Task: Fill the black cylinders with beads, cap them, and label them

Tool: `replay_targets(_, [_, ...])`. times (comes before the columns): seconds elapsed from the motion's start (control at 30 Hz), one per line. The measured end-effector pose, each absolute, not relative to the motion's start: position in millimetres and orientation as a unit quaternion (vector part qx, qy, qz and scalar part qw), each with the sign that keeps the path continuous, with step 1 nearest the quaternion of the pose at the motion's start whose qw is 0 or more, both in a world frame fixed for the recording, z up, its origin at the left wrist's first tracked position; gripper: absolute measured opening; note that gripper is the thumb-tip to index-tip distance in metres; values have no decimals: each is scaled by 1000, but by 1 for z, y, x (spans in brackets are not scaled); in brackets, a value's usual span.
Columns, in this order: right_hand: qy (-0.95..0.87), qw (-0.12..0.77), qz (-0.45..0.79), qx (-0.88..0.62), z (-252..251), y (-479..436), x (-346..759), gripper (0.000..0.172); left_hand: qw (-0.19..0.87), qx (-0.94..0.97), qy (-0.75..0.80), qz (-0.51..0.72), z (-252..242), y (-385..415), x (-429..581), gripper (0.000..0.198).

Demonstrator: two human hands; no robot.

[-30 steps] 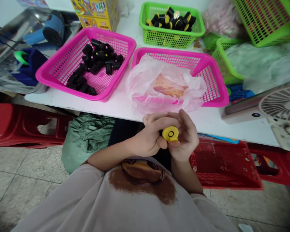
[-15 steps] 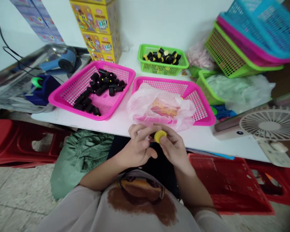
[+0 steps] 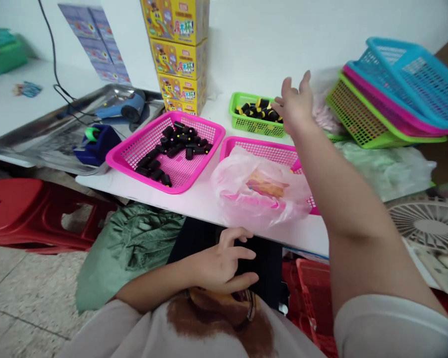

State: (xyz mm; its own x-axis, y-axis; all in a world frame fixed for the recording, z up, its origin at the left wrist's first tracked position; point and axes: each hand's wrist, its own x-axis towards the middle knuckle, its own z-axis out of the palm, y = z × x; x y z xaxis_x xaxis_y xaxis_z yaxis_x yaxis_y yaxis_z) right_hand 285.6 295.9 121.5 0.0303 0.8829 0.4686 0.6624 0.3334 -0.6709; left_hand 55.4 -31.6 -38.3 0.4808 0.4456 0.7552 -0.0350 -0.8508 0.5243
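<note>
My left hand (image 3: pixel 226 261) is held low in front of my lap, its fingers apart and nothing between them. My right hand (image 3: pixel 297 103) reaches far forward over the right end of a small green basket (image 3: pixel 246 123), fingers spread, with nothing visible in it. Black cylinders with yellow ends (image 3: pixel 261 105) fill that basket; my hand hides some of it. Between my hands, a thin pink plastic bag (image 3: pixel 239 179) with something orange inside lies in a pink basket (image 3: pixel 229 144). Several black cylinders (image 3: pixel 175 146) lie in another pink basket (image 3: pixel 162 185) to the left.
Yellow boxes (image 3: pixel 179 64) are stacked against the wall. At the left, a tape dispenser (image 3: pixel 96 144) sits by a metal tray (image 3: pixel 26 127). Stacked baskets (image 3: pixel 414 84) lean at the right, above a fan (image 3: pixel 429 223). A red stool (image 3: pixel 15 204) stands at lower left.
The yellow-ended black piece is no longer between my hands. My right hand has moved forward to the green basket and opened. My left hand has lowered slightly; the view has shifted.
</note>
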Motion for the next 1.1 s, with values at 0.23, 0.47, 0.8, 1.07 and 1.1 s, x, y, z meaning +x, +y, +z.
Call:
replay_targets(0.23, [-741, 387, 253, -487, 77, 183, 276, 73, 169, 793, 154, 565, -19, -13, 2, 77])
replay_targets(0.47, [-827, 442, 20, -348, 85, 21, 304, 30, 44, 772, 609, 175, 80, 88, -84, 37])
replay_targets(0.8, [-730, 521, 208, -391, 28, -77, 315, 31, 82, 788, 591, -149, 59, 160, -75, 15])
replay_targets(1.07, [-708, 490, 253, -441, 21, -76, 303, 31, 77, 754, 571, 314, 87, 104, -35, 55])
replay_targets(1.1, [-725, 481, 231, -436, 25, -69, 300, 28, 136, 761, 525, 356, 89, 92, -24, 56])
